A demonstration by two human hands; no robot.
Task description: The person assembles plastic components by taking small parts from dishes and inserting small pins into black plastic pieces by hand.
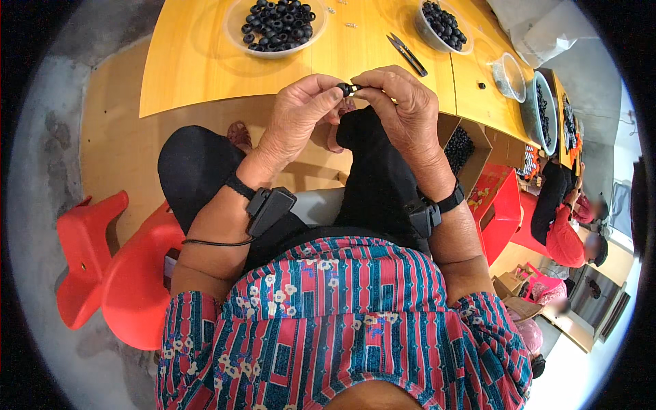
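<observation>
Both my hands meet just off the near edge of the yellow table [191,75]. My left hand [297,116] pinches a small, round black part [344,89] between thumb and fingertips. Against it, my right hand [404,106] grips a small black loop-shaped piece [356,87]; the two pieces touch or nearly touch, and I cannot tell whether they are joined. Beyond my hands stands a clear bowl [275,55] filled with black, ring-like parts [277,24]. Black thread snips [408,55] lie on the table past my right hand.
Farther right are another clear bowl [432,42] of black parts, a clear tub [509,76] and a blue-green basin [529,113]. An open cardboard box [482,147] of black pieces sits below the table. Red chairs [147,280] stand at left; other people [567,236] sit at right.
</observation>
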